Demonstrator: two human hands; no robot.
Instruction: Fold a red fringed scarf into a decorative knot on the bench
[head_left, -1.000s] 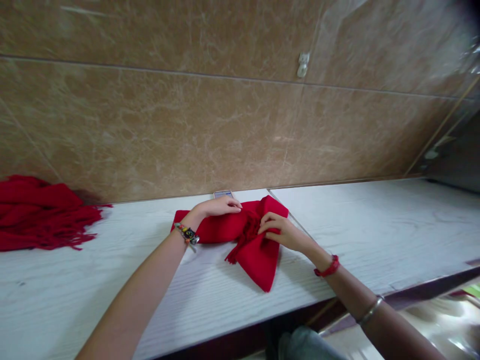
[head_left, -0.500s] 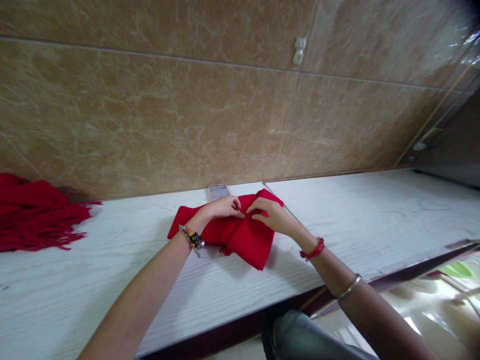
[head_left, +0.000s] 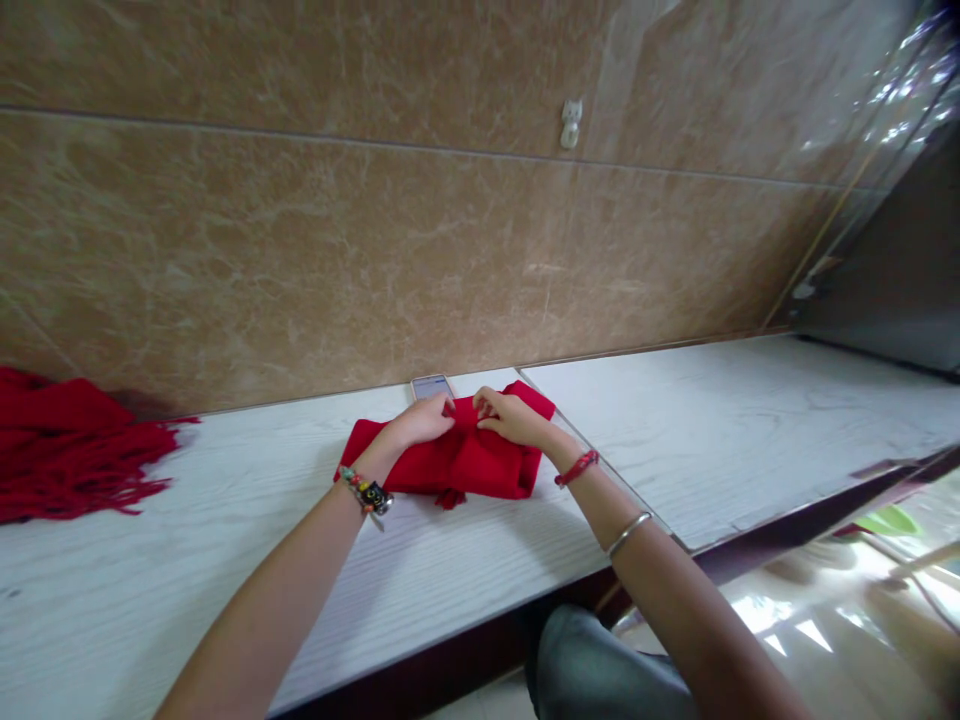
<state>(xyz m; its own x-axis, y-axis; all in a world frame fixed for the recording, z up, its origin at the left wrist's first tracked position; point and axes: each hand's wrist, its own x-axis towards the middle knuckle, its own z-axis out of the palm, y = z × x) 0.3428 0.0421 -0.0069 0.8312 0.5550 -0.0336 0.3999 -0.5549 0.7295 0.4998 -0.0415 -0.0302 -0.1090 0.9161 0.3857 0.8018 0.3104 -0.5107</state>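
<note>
Left hand (head_left: 424,419) touches red cloth (head_left: 480,462) beside phone (head_left: 431,386).

2 arms (head_left: 279,585) angled inward, hands (head_left: 424,421) apart, fingers (head_left: 487,400) curled

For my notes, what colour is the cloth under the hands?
The cloth is red, as the head view shows.

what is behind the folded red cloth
A phone lies by the tiled wall. Its near end is covered; contact with the folded red cloth cannot be seen.
</note>
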